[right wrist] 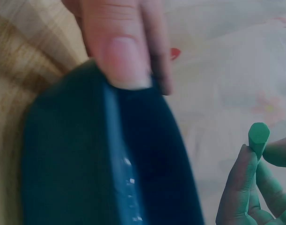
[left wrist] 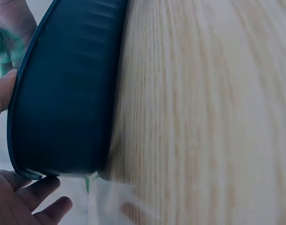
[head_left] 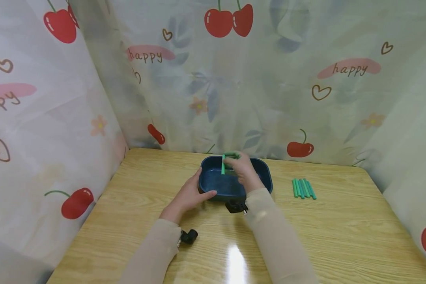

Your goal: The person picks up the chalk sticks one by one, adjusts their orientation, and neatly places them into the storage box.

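Pale cloth (head_left: 230,118) printed with cherries, hearts and the word "happy" hangs in soft creases behind and beside a wood-grained tabletop (head_left: 340,236), whose smooth surface throws back a bright patch of glare near the front edge. On it sits a dark blue tray (head_left: 216,183), a rounded rectangle with raised walls and a thin, glossy rim, probably plastic.

The right hand (head_left: 244,170) pinches one slim green stick (head_left: 223,165) between thumb and fingers, over the tray toward its back wall; whether the lower end touches the tray's floor I cannot tell. The left hand (head_left: 189,195) is spread across the tray's near left corner, thumb on the near rim and fingers apart against the end wall, so it seems to be bracing the tray.

I judge the step in hand to be handling a single stick at the tray (putting in or taking out, one moment cannot settle it). What comes next seems to call for a light, steady pinch and enough clearance over the rim, with the left hand holding the tray firm.

Right of the tray, well apart from it, a row of sticks (head_left: 303,188) lies roughly parallel, matt and straight, in greens leaning toward teal
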Tool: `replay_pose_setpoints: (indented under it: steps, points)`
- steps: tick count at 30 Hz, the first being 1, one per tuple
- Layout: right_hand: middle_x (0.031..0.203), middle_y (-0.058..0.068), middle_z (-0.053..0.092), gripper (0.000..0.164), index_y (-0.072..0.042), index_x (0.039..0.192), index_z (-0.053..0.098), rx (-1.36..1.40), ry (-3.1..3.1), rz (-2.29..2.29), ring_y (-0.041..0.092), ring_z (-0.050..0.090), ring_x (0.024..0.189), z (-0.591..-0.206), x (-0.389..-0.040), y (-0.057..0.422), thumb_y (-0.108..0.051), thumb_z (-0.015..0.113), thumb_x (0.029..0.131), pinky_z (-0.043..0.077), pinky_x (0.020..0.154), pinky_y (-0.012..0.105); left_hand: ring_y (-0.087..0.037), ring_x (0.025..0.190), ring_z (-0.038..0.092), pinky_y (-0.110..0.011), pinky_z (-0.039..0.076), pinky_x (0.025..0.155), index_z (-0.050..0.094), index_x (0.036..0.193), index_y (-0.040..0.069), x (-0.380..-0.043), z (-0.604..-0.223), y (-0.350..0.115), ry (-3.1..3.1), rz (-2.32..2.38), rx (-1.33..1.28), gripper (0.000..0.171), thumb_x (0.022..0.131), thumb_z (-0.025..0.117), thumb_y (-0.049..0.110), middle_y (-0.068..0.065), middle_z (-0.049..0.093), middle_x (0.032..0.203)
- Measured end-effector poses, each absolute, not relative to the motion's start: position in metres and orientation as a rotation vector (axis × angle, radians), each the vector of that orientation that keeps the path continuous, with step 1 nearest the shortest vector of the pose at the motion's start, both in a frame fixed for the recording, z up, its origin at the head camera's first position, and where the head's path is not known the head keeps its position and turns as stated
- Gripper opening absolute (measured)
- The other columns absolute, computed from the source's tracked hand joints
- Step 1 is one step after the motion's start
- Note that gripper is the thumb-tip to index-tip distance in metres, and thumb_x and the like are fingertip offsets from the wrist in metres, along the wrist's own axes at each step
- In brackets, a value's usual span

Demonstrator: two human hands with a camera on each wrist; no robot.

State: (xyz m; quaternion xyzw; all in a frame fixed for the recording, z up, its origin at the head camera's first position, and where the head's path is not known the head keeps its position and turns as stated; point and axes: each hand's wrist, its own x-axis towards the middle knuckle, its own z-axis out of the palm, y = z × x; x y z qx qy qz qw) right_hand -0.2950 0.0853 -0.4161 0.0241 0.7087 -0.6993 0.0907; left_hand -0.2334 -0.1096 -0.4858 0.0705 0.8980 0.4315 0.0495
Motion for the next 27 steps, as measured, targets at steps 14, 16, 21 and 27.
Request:
replay_pose_setpoints:
  steps: [14,16,21,27]
  points:
    - [0.096,0.008,0.064,0.033,0.002,0.122,0.066,0.178,2.095,-2.002,0.014,0.062,0.074,-0.453,-0.305,0.061,-0.001,0.066,0.09,0.057,0.062,0.029,-0.03,0.148,0.027,-0.05,0.027,0.118,0.011,0.162,0.013,-0.233,-0.485,-0.11,2.754,1.304,0.232,0.109,0.085,0.076,0.054,-0.012,0.024,0.164]
    - [0.096,0.008,0.064,0.033,0.002,0.123,0.066,0.185,2.111,-1.974,0.015,0.062,0.074,-0.458,-0.306,0.058,-0.001,0.066,0.09,0.058,0.064,0.03,-0.03,0.149,0.026,-0.051,0.027,0.118,0.011,0.162,0.013,-0.233,-0.484,-0.11,2.751,1.308,0.231,0.108,0.085,0.076,0.051,-0.012,0.024,0.164]
    - [0.1,0.011,0.065,0.031,0.003,0.122,0.065,0.201,2.151,-1.88,0.017,0.063,0.076,-0.463,-0.307,0.053,-0.001,0.066,0.091,0.06,0.069,0.035,-0.029,0.149,0.026,-0.05,0.027,0.118,0.009,0.162,0.014,-0.234,-0.485,-0.111,2.745,1.311,0.227,0.107,0.087,0.076,0.049,-0.01,0.024,0.164]
    - [0.101,0.012,0.063,0.028,0.005,0.118,0.065,0.219,2.213,-1.769,0.018,0.063,0.075,-0.467,-0.308,0.052,0.004,0.064,0.09,0.06,0.069,0.034,-0.03,0.149,0.024,-0.051,0.027,0.118,0.01,0.162,0.013,-0.234,-0.486,-0.112,2.739,1.326,0.253,0.106,0.087,0.076,0.048,-0.011,0.023,0.164]
